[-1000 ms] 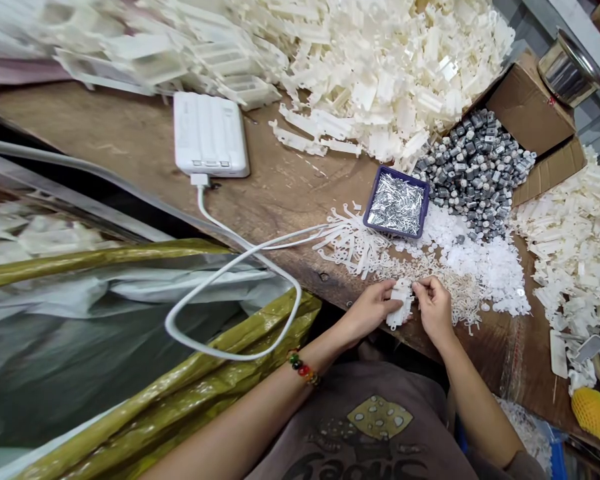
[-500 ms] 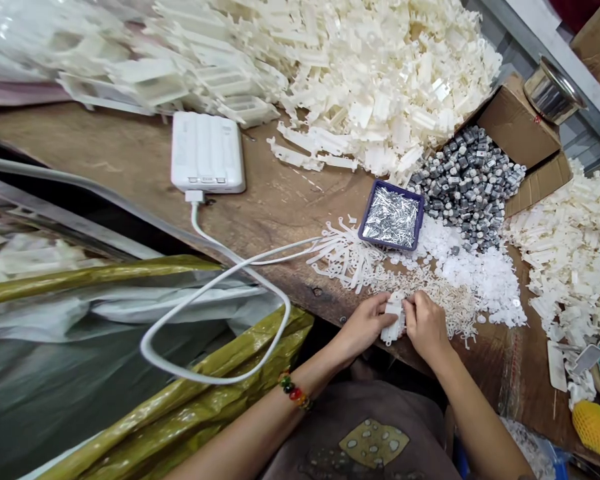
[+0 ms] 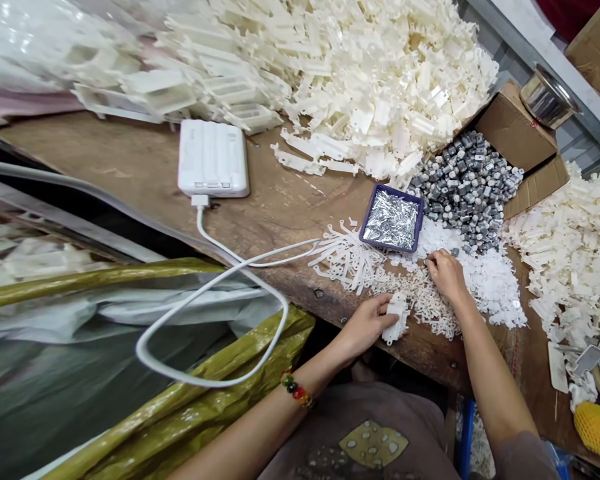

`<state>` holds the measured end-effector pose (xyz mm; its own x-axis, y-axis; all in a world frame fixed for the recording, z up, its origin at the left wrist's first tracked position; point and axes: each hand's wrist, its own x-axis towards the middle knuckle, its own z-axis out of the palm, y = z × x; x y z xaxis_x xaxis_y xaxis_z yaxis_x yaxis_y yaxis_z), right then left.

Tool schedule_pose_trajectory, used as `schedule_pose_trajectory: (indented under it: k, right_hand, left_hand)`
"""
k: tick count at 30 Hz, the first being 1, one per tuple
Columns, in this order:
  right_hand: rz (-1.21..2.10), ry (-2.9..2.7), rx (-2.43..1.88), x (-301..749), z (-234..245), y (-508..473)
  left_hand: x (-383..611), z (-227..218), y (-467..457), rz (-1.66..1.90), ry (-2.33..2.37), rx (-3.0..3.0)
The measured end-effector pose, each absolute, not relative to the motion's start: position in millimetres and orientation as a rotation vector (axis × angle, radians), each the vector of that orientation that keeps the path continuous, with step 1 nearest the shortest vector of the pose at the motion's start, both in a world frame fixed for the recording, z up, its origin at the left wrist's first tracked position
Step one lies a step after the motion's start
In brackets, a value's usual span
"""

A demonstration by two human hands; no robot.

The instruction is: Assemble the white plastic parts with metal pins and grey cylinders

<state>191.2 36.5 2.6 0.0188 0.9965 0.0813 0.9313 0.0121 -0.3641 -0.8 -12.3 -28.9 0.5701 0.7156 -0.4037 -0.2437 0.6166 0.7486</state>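
My left hand (image 3: pixel 367 323) grips a small white plastic housing (image 3: pixel 396 317) at the near edge of the wooden bench (image 3: pixel 130 160). My right hand (image 3: pixel 445 273) has reached forward into the scatter of small white plastic bits (image 3: pixel 490 277), fingers curled down on them; what they pinch is too small to make out. Just beyond sits a small purple tray (image 3: pixel 391 219) of shiny metal pins. A heap of flat white clips (image 3: pixel 345 257) lies left of my right hand.
A big pile of cream plastic housings (image 3: pixel 370 73) covers the far bench, more at the right (image 3: pixel 575 260). A cardboard box (image 3: pixel 515 137) spills grey parts (image 3: pixel 467 187). A white power bank (image 3: pixel 211 159) with cable (image 3: pixel 215 287); a green sack (image 3: pixel 180 393) at the left; a steel cup (image 3: pixel 547 99).
My right hand has left the white housing and moved forward to the small white bits near the purple tray. My left hand keeps holding the housing in place.
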Motion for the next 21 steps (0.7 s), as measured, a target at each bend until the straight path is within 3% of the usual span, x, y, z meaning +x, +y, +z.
schedule_pose_trajectory:
  k: [4, 6, 13, 17, 21]
  right_hand:
    - [0.839, -1.752, -1.789, 181.2, 7.3, -1.1]
    - [0.94, -1.721, -1.722, 172.2, 7.1, -20.6]
    - [0.614, -1.955, -1.76, 146.6, 1.6, -42.4]
    - [0.617, -1.942, -1.795, 163.8, 6.5, -32.2]
    - [0.252, -1.767, -2.095, 200.5, 10.4, -3.0]
  left_hand:
    - [0.2, -33.8, -12.9, 0.632, 0.787, 0.72]
    - [0.7, -36.1, -13.0, 0.635, 0.778, 0.742]
    - [-0.1, -36.2, -12.6, 0.62, 0.745, 0.711]
    - [-0.4, -36.6, -12.7, 0.609, 0.763, 0.717]
    - [5.6, -37.1, -15.8, 0.617, 0.826, 0.783]
